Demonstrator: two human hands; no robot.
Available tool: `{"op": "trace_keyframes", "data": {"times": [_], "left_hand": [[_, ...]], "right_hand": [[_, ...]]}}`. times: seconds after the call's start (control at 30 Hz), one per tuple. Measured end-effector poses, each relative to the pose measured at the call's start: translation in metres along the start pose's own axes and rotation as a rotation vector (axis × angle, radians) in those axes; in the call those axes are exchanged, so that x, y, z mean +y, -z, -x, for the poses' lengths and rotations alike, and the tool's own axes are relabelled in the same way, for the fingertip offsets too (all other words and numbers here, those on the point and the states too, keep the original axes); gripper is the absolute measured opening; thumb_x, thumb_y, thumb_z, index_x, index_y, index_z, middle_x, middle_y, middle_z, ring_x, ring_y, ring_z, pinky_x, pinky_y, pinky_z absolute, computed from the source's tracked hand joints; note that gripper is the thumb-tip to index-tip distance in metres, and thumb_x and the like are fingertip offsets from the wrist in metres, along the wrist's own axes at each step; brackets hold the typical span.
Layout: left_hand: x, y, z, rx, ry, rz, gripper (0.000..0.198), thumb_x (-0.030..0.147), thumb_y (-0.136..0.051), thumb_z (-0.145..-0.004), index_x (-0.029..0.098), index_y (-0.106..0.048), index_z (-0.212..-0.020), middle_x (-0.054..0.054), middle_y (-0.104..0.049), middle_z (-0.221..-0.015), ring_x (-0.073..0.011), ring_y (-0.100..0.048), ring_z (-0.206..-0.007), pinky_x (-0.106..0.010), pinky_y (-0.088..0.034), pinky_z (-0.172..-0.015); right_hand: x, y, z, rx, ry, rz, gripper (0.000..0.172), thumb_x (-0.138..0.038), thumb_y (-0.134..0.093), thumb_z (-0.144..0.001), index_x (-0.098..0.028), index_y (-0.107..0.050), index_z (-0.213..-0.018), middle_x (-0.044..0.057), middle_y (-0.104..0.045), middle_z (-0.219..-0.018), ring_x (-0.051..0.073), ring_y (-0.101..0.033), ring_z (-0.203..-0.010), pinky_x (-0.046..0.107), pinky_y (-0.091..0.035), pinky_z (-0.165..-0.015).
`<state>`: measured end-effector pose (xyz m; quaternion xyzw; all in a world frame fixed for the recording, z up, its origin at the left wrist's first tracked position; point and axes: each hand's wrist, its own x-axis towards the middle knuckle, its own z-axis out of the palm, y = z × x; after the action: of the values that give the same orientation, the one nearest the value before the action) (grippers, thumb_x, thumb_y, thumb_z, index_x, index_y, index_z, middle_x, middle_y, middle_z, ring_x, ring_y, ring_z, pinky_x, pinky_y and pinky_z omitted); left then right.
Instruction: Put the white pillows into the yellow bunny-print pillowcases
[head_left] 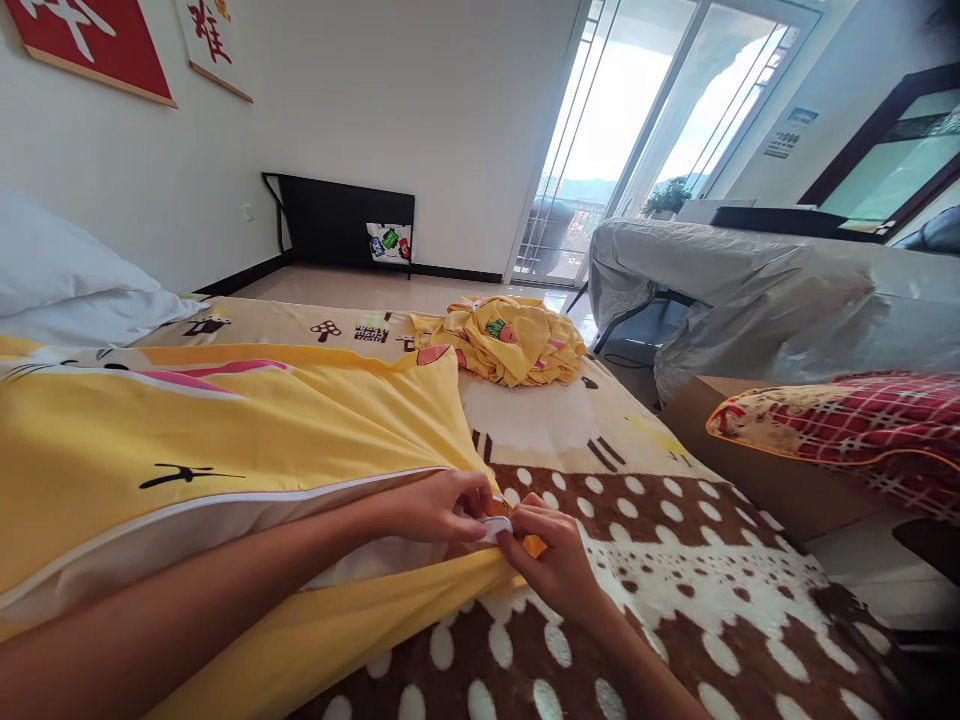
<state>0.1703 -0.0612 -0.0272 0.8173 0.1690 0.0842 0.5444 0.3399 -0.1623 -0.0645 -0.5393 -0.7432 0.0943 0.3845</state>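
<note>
A yellow duvet cover [322, 420] with a cartoon print lies across the left of the bed, its long white-edged zip opening [300, 497] gaping. Pale lining or filling shows inside. At the right end of that opening my left hand [442, 507] is closed, thumb and fingers pinching the cover's edge. Right beside it, my right hand [553, 548] is closed on the same end of the cover. A small white piece of fabric [495, 528] shows between the two hands; the fingers partly hide it.
Crumpled yellow printed fabric [517, 340] lies at the bed's far edge. The bed has a brown-and-cream dotted blanket [495, 640]. White bedding [82, 275] is at left. A cardboard box [750, 480] with red plaid fabric [847, 420] and plastic-covered furniture [735, 280] stand at right.
</note>
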Motion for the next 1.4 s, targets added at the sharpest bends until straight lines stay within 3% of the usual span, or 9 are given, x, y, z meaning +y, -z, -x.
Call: {"op": "trace_keyframes", "data": {"times": [0.1,0.3,0.47,0.6,0.73,0.93,1.07,1.23,1.4], "left_hand": [[0.000,-0.001,0.000,-0.042,-0.031,-0.184,0.003,0.016,-0.055,-0.073,0.015,-0.053,-0.070,0.004,-0.050,-0.067,-0.0097,-0.042,-0.065,-0.022,-0.034,-0.062],[0.001,-0.005,-0.003,0.090,-0.048,-0.151,0.006,0.015,-0.051,-0.072,0.016,-0.053,-0.078,0.003,-0.052,-0.075,-0.0111,-0.045,-0.071,-0.022,-0.036,-0.068],[-0.002,-0.013,-0.005,0.103,-0.022,-0.114,0.008,0.023,-0.049,-0.078,0.018,-0.051,-0.084,0.002,-0.053,-0.080,-0.0124,-0.048,-0.076,-0.024,-0.038,-0.073],[-0.001,-0.016,-0.002,0.084,0.094,-0.279,0.007,0.021,-0.047,-0.078,0.019,-0.045,-0.084,0.004,-0.048,-0.073,-0.0117,-0.043,-0.067,-0.024,-0.036,-0.065],[-0.005,-0.018,-0.001,-0.046,-0.057,-0.324,0.005,0.017,-0.052,-0.074,0.019,-0.049,-0.077,0.002,-0.052,-0.075,-0.0117,-0.045,-0.069,-0.023,-0.037,-0.066],[-0.011,-0.022,-0.001,-0.082,-0.113,-0.243,0.017,0.024,-0.047,-0.083,0.016,-0.061,-0.083,0.000,-0.057,-0.073,-0.0123,-0.047,-0.065,-0.023,-0.037,-0.059],[-0.008,-0.022,0.002,-0.040,-0.128,-0.294,0.021,0.011,-0.052,-0.071,0.018,-0.065,-0.086,0.000,-0.065,-0.083,-0.0146,-0.056,-0.076,-0.023,-0.042,-0.068],[-0.008,-0.021,0.001,0.055,-0.082,-0.427,0.029,0.005,-0.049,-0.062,0.018,-0.064,-0.083,0.000,-0.068,-0.086,-0.0146,-0.059,-0.078,-0.022,-0.044,-0.071],[-0.003,-0.021,0.002,-0.048,-0.008,-0.563,0.035,0.003,-0.048,-0.062,0.019,-0.068,-0.086,-0.001,-0.071,-0.084,-0.0151,-0.061,-0.077,-0.022,-0.046,-0.072]], "right_hand": [[0.001,-0.002,0.000,0.018,0.000,0.016,0.029,-0.023,-0.045,-0.081,-0.021,-0.036,-0.053,-0.002,-0.047,-0.052,0.012,-0.041,-0.054,0.027,-0.036,-0.058],[0.001,0.001,-0.002,-0.180,-0.007,0.099,0.009,-0.015,-0.047,-0.074,-0.019,-0.054,-0.070,-0.002,-0.058,-0.064,0.013,-0.048,-0.063,0.027,-0.038,-0.069],[-0.001,0.004,-0.002,-0.230,-0.039,0.115,0.011,-0.012,-0.049,-0.074,-0.019,-0.057,-0.071,-0.002,-0.059,-0.064,0.013,-0.048,-0.065,0.026,-0.038,-0.071],[0.001,0.008,-0.002,-0.290,0.047,0.106,0.022,-0.027,-0.051,-0.088,-0.018,-0.057,-0.069,-0.001,-0.061,-0.065,0.012,-0.050,-0.063,0.030,-0.037,-0.075],[0.002,0.015,-0.002,-0.340,0.195,0.085,0.037,-0.035,-0.053,-0.090,-0.018,-0.050,-0.058,-0.002,-0.056,-0.059,0.011,-0.049,-0.060,0.031,-0.035,-0.073],[-0.001,0.005,-0.001,0.024,0.232,-0.007,0.013,-0.015,-0.051,-0.088,-0.020,-0.053,-0.075,-0.003,-0.056,-0.064,0.010,-0.048,-0.059,0.030,-0.038,-0.070],[-0.009,-0.013,0.002,0.240,0.207,0.021,0.013,-0.009,-0.051,-0.081,-0.021,-0.048,-0.085,-0.003,-0.053,-0.066,0.013,-0.051,-0.067,0.030,-0.041,-0.071],[-0.005,-0.022,0.005,0.311,-0.021,0.198,0.028,-0.017,-0.052,-0.075,-0.019,-0.045,-0.102,0.005,-0.055,-0.084,0.020,-0.054,-0.081,0.033,-0.044,-0.072],[0.000,-0.017,0.000,-0.138,-0.486,0.320,0.029,-0.035,-0.054,-0.076,-0.019,-0.046,-0.099,0.005,-0.060,-0.078,0.020,-0.057,-0.067,0.026,-0.033,-0.055]]}}
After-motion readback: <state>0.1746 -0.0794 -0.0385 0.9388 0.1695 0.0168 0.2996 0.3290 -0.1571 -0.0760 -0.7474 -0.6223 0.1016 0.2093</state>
